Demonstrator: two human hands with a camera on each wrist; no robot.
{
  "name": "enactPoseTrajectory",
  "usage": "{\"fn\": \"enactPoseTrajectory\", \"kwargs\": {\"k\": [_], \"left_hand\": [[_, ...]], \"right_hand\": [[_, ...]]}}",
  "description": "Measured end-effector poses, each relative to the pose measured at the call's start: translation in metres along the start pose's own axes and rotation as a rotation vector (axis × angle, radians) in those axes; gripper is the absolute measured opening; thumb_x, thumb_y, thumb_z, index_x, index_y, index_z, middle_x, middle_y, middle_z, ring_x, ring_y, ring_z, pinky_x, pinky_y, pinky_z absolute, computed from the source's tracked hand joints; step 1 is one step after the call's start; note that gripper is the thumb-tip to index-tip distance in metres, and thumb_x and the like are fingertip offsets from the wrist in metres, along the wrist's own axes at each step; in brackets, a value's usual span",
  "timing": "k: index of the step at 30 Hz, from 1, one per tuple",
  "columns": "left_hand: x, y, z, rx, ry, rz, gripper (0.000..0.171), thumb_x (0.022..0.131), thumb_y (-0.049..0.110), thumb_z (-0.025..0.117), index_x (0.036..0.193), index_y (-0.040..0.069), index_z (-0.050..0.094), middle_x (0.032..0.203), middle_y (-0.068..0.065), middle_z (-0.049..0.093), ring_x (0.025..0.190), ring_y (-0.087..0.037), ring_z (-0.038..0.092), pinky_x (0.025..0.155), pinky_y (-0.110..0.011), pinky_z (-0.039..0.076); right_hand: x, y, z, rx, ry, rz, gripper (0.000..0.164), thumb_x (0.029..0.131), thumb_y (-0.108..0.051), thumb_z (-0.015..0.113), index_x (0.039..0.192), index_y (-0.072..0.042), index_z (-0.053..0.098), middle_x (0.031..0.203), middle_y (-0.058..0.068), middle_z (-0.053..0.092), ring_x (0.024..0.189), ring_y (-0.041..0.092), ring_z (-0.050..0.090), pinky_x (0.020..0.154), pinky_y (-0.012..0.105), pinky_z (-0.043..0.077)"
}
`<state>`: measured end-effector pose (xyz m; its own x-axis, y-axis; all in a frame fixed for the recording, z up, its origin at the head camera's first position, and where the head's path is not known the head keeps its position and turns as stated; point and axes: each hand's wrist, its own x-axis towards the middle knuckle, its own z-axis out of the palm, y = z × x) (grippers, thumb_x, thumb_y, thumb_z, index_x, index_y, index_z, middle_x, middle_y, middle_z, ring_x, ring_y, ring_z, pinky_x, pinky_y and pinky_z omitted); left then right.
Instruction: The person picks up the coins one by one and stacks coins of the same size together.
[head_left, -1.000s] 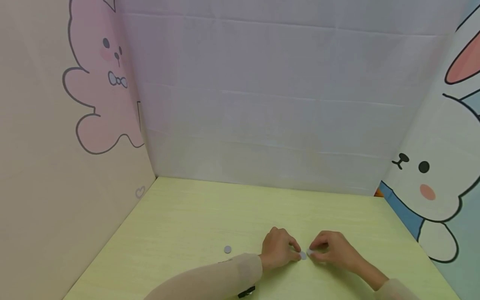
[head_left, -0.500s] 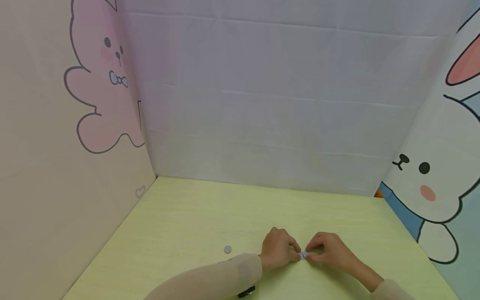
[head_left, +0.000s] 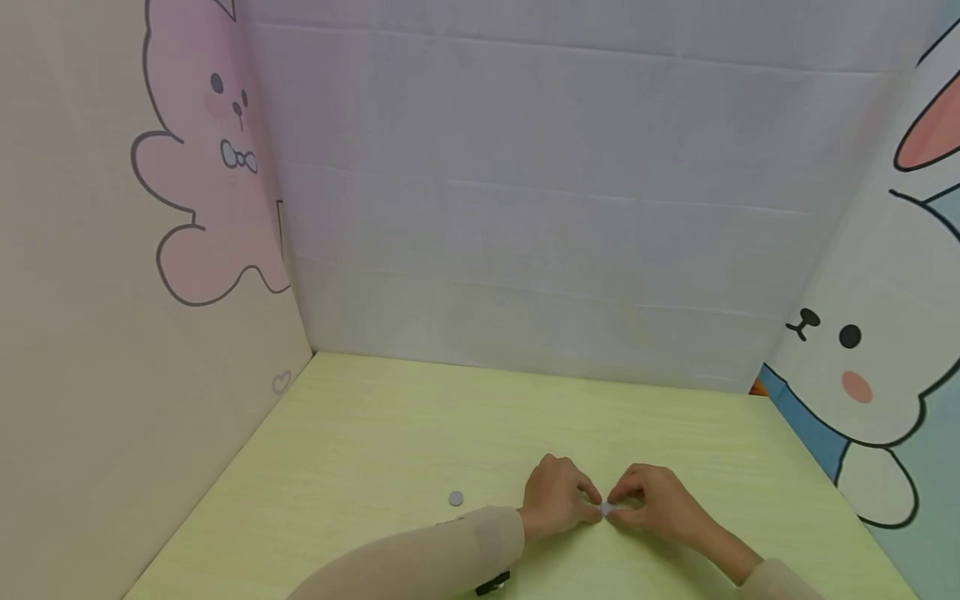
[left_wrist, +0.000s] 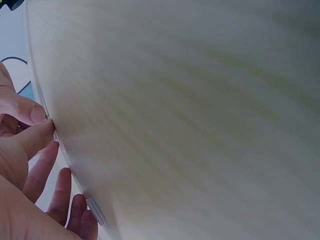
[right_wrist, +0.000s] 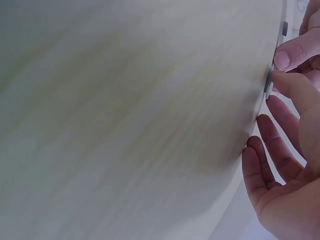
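Note:
Two small flat grey discs (head_left: 606, 507), coin-like, meet between my fingertips just above or on the pale yellow table; I cannot tell which. My left hand (head_left: 561, 496) pinches one at its left edge with thumb and forefinger. From the other side my right hand (head_left: 662, 500) pinches the second disc, and the two overlap. In the right wrist view a thin grey disc edge (right_wrist: 268, 81) shows by the thumb tips; the rest is hidden by fingers. Another grey disc (head_left: 456, 498) lies flat on the table, left of the left hand.
The table (head_left: 390, 417) runs back to a pale cloth wall (head_left: 525, 208). Printed cloth sides stand left, with a pink bear (head_left: 195, 208), and right, with a white rabbit (head_left: 877, 350). A black strap piece (head_left: 492, 582) sits under the left sleeve.
My right hand has moved slightly left, bringing its disc from beside the left hand's disc to overlap it. The left hand and the lone disc have stayed in place.

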<state>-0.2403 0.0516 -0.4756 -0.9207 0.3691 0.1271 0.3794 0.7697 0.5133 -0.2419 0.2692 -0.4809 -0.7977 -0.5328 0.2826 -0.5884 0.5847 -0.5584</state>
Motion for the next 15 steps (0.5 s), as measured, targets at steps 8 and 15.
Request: {"fn": "enactPoseTrajectory", "kwargs": {"k": [8,15], "left_hand": [[0.0021,-0.0044,0.0058,0.022,0.022,0.017,0.012,0.075,0.035,0.097,0.076,0.035,0.085,0.085,0.018,0.064,0.078,-0.002,0.043,0.070,-0.019,0.036],[0.0022,-0.0041,0.0070,0.029,0.039,0.021,0.013,0.074,0.035,0.098,0.076,0.035,0.085,0.082,0.019,0.063,0.078,-0.002,0.043,0.071,-0.020,0.036]], "right_hand": [[-0.0014,-0.0003,-0.0041,0.000,-0.025,0.019,0.010,0.087,-0.025,0.090,0.092,-0.021,0.083,0.092,-0.012,0.072,0.085,0.003,0.064,0.076,0.025,0.055],[-0.0045,-0.0020,-0.0079,0.013,-0.042,-0.001,0.011,0.085,-0.022,0.091,0.093,-0.018,0.083,0.094,-0.007,0.071,0.086,0.007,0.065,0.075,0.026,0.056]]}}
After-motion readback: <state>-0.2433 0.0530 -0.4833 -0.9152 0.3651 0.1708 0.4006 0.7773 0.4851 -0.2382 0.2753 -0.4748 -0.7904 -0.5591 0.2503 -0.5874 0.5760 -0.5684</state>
